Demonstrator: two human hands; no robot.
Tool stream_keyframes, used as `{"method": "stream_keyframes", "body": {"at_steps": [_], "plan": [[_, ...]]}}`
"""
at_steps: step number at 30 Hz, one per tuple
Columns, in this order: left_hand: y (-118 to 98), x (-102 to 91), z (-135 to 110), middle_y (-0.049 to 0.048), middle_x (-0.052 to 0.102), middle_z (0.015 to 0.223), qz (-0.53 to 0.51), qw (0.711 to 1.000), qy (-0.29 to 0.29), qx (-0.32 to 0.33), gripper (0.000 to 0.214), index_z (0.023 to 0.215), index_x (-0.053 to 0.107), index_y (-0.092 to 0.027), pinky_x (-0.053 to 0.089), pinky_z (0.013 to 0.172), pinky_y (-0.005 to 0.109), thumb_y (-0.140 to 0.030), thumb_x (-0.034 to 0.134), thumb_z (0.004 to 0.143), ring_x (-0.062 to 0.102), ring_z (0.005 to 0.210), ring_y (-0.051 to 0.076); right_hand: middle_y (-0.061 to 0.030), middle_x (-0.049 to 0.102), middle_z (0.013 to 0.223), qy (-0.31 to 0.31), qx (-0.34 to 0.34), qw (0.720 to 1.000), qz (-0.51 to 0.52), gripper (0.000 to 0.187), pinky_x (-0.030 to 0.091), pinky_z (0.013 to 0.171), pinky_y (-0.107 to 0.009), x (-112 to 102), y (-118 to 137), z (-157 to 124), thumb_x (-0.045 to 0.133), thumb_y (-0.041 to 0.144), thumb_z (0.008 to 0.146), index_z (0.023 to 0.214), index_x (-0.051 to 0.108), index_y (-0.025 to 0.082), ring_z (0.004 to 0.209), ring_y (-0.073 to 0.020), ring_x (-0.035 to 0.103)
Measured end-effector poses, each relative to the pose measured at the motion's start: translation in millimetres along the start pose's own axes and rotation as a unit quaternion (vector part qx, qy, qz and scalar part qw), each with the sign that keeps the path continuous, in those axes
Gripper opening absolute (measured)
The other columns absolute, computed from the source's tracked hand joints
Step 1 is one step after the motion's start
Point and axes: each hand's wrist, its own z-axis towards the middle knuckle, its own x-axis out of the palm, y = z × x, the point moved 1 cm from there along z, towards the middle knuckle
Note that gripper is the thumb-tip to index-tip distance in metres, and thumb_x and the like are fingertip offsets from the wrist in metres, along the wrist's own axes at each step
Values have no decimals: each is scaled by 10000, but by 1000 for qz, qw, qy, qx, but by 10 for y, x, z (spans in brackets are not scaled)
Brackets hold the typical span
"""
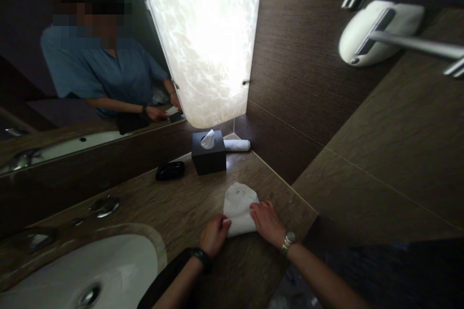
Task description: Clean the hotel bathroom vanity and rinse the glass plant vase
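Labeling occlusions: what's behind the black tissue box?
Behind the black tissue box, a rolled white towel lies in the counter corner by the wall. Its left end is hidden by the box, as is anything directly behind it.

Two hands at the counter: the left hand (pixel 214 235) and the right hand (pixel 267 222), one on each side of one folded white cloth (pixel 239 210). One black tissue box (pixel 209 152), one rolled white towel (pixel 237 145) behind it, one black dish (pixel 170 170), one white sink (pixel 94 270), one lit wall lamp (pixel 205 34), and two wristbands, one on each wrist
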Motion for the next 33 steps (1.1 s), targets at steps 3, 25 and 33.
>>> {"method": "stream_keyframes", "body": {"at_steps": [3, 25, 33], "plan": [[-78, -51, 118, 138, 730, 1099, 58, 998, -10, -5, 343, 1116, 641, -140, 453, 830, 365, -353, 422, 959, 666, 1054, 298, -95, 620, 1243, -98, -87, 991, -8, 276, 161, 1210, -528, 130, 66, -188, 465, 169, 971, 1224, 570, 197, 1223, -253, 506], [-426, -231, 1225, 156, 670, 1177, 102, 970, -212, 66, 418, 1061, 754, -178, 379, 1005, 532, -372, 391, 985, 515, 1123, 366, -146, 656, 1249, -57, -90, 985, -137, 319, 308, 1148, -523, -135, 11, 1377, 451, 273, 1000, 1218, 638, 134, 1204, -302, 543], [35, -743, 1139, 228, 588, 1275, -100, 921, -372, 56, 595, 1293, 535, -26, 423, 1080, 470, -481, 440, 922, 535, 1209, 320, -144, 602, 1335, -153, -53, 965, -206, 599, 385, 1103, -520, 56, -962, 973, 322, -59, 882, 1405, 515, 160, 1223, -277, 516]]}}
